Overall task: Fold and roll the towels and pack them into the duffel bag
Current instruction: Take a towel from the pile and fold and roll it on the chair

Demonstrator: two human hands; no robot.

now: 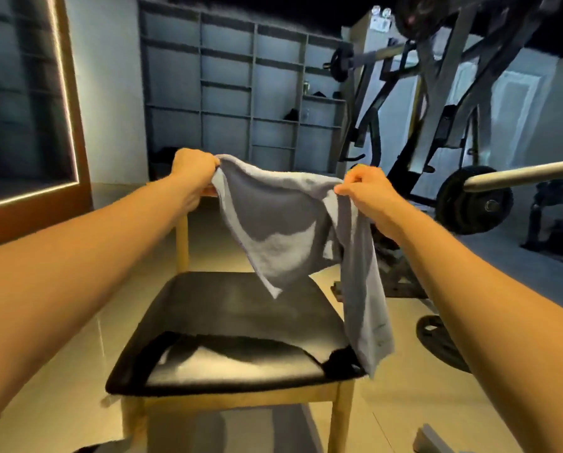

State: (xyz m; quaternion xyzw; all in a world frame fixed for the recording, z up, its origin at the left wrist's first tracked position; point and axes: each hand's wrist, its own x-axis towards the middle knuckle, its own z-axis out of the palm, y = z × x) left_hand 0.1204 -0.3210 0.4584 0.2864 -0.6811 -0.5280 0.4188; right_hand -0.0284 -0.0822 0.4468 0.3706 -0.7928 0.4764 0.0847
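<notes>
We held the grey towel (283, 223) up in the air with both hands. The fingers (209, 165) of our left hand (192, 168) were curled tight round one top corner. Those of our right hand (365, 191) pinched the top edge further along, so the cloth sagged in a shallow curve between the two grips. Between the grips a fold hung down to a point, and below the right fingers a long tail dropped past the chair's front right corner. The chair (241, 322) stood directly beneath the fingers, its black seat apart from the hanging point. Whether the tail touched the seat we could not tell. Beyond the right fingers lay a barbell (518, 174) and beyond the left fingers open shelves (227, 93) stood against the wall.
</notes>
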